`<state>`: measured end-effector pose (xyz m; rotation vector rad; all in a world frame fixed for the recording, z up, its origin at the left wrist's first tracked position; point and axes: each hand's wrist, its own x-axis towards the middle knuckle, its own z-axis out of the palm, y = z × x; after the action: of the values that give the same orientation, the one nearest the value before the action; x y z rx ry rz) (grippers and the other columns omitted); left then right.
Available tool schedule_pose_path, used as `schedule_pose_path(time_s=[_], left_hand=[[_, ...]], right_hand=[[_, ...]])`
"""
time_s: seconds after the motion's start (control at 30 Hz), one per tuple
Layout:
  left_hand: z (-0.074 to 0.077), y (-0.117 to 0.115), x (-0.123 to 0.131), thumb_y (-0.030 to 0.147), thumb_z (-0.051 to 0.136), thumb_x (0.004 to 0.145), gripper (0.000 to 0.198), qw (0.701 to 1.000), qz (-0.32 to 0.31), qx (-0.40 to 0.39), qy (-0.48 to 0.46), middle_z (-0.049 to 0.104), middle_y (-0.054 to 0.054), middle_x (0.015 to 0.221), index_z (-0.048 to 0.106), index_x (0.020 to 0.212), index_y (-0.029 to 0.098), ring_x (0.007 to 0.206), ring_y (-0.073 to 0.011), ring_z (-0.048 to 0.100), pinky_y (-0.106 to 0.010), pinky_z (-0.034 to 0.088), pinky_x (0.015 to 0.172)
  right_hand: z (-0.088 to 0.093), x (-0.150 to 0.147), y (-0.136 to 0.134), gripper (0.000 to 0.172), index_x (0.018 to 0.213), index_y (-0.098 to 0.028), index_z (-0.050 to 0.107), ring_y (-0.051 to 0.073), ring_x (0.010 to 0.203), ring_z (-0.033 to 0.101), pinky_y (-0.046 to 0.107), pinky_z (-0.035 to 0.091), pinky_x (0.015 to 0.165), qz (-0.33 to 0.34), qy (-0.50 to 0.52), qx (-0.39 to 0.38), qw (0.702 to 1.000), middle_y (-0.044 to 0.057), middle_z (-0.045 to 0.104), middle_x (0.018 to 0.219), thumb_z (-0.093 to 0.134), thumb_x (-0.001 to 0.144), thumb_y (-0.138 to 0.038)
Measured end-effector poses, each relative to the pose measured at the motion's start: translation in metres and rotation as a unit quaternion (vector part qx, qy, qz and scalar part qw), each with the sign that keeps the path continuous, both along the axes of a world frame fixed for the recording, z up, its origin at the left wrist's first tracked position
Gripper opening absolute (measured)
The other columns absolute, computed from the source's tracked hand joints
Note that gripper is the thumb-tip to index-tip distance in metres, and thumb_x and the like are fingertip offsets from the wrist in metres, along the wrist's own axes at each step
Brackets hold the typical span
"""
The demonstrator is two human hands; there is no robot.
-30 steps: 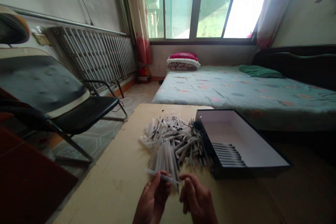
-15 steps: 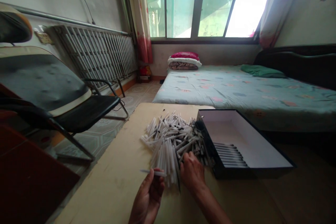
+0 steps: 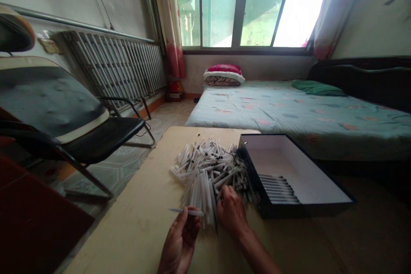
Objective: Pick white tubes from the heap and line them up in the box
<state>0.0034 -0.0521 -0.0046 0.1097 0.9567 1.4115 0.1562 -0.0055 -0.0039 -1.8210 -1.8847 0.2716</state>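
Between the thumb and fingers of my left hand (image 3: 180, 239) is a pale pen barrel (image 3: 194, 212), held nearly level, with a thin tip sticking out to the left. My right hand (image 3: 231, 212) reaches into the near right side of a heap of pen parts (image 3: 208, 160), its fingers curled down. What those fingers grip is hidden. White barrels lie bundled lengthwise (image 3: 197, 192) at the front of the heap, between my hands. Darker pieces lie on its right side. Inside the black open box (image 3: 314, 182), several assembled pens (image 3: 279, 189) lie in a row.
The pale yellow table (image 3: 138, 218) bears the heap and the box. A bed (image 3: 269, 109) stands beyond it. On the left are a black folding chair (image 3: 105, 137), a radiator (image 3: 125, 64) and a dark red surface (image 3: 35, 218).
The whole view has shifted slightly. Both hands keep nearly the same places, the left still holding the pen barrel and the right still at the heap.
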Motion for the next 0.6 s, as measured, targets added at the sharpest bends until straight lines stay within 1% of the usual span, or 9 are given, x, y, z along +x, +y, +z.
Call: schedule_pose_path(time_s=[0.07, 0.13, 0.17, 0.23, 0.27, 0.3, 0.37, 0.47, 0.6], left_hand=[[0.0, 0.0, 0.0, 0.008, 0.055, 0.082, 0.01, 1.0, 0.001, 0.0, 0.005, 0.072, -0.008, 0.074, 0.065, 0.084, 0.01, 0.06, -0.0124, 0.067, -0.021, 0.055, 0.055], [0.0, -0.001, 0.0, 0.007, 0.055, 0.082, 0.01, 1.0, 0.001, -0.001, 0.008, 0.072, -0.008, 0.074, 0.064, 0.085, 0.01, 0.061, -0.0124, 0.067, -0.022, 0.055, 0.055], [0.001, -0.001, 0.0, 0.007, 0.055, 0.082, 0.01, 1.0, 0.002, -0.002, 0.01, 0.072, -0.008, 0.075, 0.064, 0.085, 0.01, 0.061, -0.0125, 0.067, -0.021, 0.055, 0.055], [0.002, -0.002, 0.0, 0.007, 0.054, 0.082, 0.01, 1.0, 0.002, -0.003, 0.013, 0.072, -0.008, 0.077, 0.064, 0.086, 0.01, 0.062, -0.013, 0.068, -0.022, 0.056, 0.056], [0.004, -0.002, 0.001, 0.008, 0.055, 0.082, 0.01, 1.0, 0.002, -0.001, 0.015, 0.072, -0.008, 0.077, 0.064, 0.086, 0.01, 0.063, -0.0134, 0.068, -0.022, 0.056, 0.056], [0.005, -0.003, 0.002, 0.008, 0.055, 0.082, 0.01, 1.0, -0.001, 0.001, 0.017, 0.072, -0.009, 0.077, 0.064, 0.086, 0.011, 0.064, -0.0138, 0.068, -0.022, 0.056, 0.057], [0.006, -0.004, 0.004, 0.009, 0.056, 0.082, 0.009, 1.0, -0.007, 0.005, 0.021, 0.072, -0.009, 0.077, 0.064, 0.086, 0.011, 0.065, -0.0146, 0.068, -0.024, 0.056, 0.058], [0.009, -0.006, 0.008, 0.01, 0.058, 0.081, 0.008, 0.999, -0.017, 0.009, 0.03, 0.073, -0.01, 0.078, 0.064, 0.086, 0.011, 0.067, -0.0156, 0.069, -0.025, 0.057, 0.062], [0.011, -0.009, 0.01, 0.011, 0.06, 0.079, 0.007, 0.999, -0.024, 0.014, 0.036, 0.073, -0.01, 0.077, 0.065, 0.085, 0.01, 0.068, -0.0163, 0.069, -0.026, 0.057, 0.065]], right_hand=[[0.004, 0.001, -0.006, 0.012, 0.073, -0.017, 0.049, 0.015, 0.071, 0.056, 0.022, 0.039, 0.064, 0.01, 0.041, 0.01, 0.999, 0.003, 0.056, 0.076, 0.05, 0.074, -0.006], [0.008, 0.001, -0.016, 0.007, 0.077, -0.017, 0.05, 0.013, 0.065, 0.054, 0.021, 0.04, 0.06, 0.035, 0.158, 0.009, 0.987, 0.0, 0.054, 0.071, 0.05, 0.077, -0.01], [0.009, 0.0, -0.022, 0.005, 0.081, -0.017, 0.051, 0.013, 0.065, 0.054, 0.021, 0.041, 0.059, 0.051, 0.239, 0.004, 0.97, 0.0, 0.055, 0.071, 0.05, 0.079, -0.013], [0.01, -0.002, -0.034, 0.006, 0.087, -0.017, 0.053, 0.014, 0.067, 0.056, 0.021, 0.043, 0.06, 0.079, 0.39, -0.014, 0.917, 0.001, 0.057, 0.074, 0.051, 0.082, -0.019], [0.009, -0.004, -0.04, 0.008, 0.088, -0.017, 0.054, 0.015, 0.068, 0.056, 0.022, 0.044, 0.06, 0.087, 0.437, -0.023, 0.895, 0.001, 0.058, 0.074, 0.052, 0.082, -0.022], [0.008, -0.006, -0.046, 0.009, 0.086, -0.017, 0.055, 0.015, 0.067, 0.056, 0.022, 0.044, 0.06, 0.09, 0.466, -0.03, 0.88, 0.002, 0.058, 0.074, 0.053, 0.082, -0.024], [0.007, -0.008, -0.054, 0.01, 0.084, -0.016, 0.057, 0.014, 0.066, 0.055, 0.022, 0.044, 0.06, 0.095, 0.487, -0.036, 0.867, 0.001, 0.058, 0.072, 0.057, 0.082, -0.026], [0.007, -0.011, -0.059, 0.007, 0.084, -0.016, 0.057, 0.015, 0.068, 0.057, 0.022, 0.045, 0.062, 0.106, 0.478, -0.025, 0.872, 0.002, 0.06, 0.073, 0.058, 0.081, -0.023], [0.012, -0.013, -0.059, 0.005, 0.084, -0.017, 0.058, 0.015, 0.069, 0.058, 0.022, 0.045, 0.062, 0.109, 0.462, -0.009, 0.88, 0.003, 0.062, 0.075, 0.057, 0.082, -0.022]])
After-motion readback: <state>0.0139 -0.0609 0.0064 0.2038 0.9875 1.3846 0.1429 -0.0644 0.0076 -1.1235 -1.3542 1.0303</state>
